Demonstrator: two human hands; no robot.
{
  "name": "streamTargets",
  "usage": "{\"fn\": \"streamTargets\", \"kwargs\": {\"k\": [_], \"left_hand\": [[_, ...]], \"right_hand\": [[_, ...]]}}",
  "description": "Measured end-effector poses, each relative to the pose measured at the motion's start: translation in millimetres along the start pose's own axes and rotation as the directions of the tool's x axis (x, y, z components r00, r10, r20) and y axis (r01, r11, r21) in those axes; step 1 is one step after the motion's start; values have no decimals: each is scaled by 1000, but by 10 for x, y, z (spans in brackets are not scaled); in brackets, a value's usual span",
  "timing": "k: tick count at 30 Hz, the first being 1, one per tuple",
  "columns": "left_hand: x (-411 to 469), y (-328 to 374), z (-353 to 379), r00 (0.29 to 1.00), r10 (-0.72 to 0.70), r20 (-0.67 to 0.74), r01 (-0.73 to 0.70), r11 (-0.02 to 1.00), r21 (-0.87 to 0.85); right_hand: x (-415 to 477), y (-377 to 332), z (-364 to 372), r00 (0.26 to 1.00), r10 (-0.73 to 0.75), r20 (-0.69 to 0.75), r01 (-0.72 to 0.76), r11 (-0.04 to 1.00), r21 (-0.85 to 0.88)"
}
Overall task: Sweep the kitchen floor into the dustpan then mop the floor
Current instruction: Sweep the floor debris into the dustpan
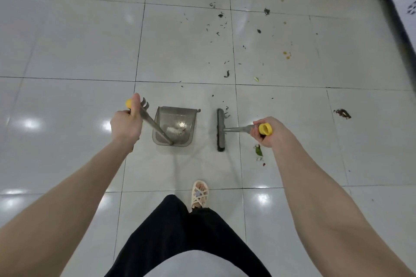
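Left hand (126, 123): fingers curled tight round yellow-capped grey dustpan handle (155, 125), thumb along top. Translucent grey plastic dustpan (177, 119) sits on glossy white tiled floor (67, 51), mid-floor, white scrap inside. Right hand (269, 132): closed fist round yellow-capped grey broom handle. Grey broom head (220, 129) on floor just right of dustpan, not touching it. Dark scattered debris (226, 73) beyond broom, toward far right edge of floor. Green leaf (258, 150) beneath right hand. Cream strappy sandal (199, 194) behind dustpan.
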State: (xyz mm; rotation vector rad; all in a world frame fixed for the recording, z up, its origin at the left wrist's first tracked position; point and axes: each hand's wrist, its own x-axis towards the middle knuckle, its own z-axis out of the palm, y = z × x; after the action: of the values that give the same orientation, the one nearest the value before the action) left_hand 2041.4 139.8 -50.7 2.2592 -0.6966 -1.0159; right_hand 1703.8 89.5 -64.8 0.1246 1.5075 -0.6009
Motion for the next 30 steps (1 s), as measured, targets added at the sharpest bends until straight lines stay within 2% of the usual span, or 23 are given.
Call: {"fn": "streamTargets", "kwargs": {"k": [6,13,23,27,30], "left_hand": [[255,333,-38,999,39,-2,-39,997,-64],[828,689,-353,999,42,-22,-44,995,-90],[2132,1289,-1019,992,127,23,-127,992,17],[2474,1420,-1084,987,153,53,-155,987,50],[2639,1473,-1074,984,163,78,-169,983,76]], "right_hand": [[-88,-245,247,995,36,95,-37,999,10],[149,-243,1046,981,54,186,-78,989,124],[566,-202,2658,963,96,253,-155,961,228],[685,-159,2988,952,122,281,-205,935,288],[750,-137,3066,962,124,243,-194,937,290]]}}
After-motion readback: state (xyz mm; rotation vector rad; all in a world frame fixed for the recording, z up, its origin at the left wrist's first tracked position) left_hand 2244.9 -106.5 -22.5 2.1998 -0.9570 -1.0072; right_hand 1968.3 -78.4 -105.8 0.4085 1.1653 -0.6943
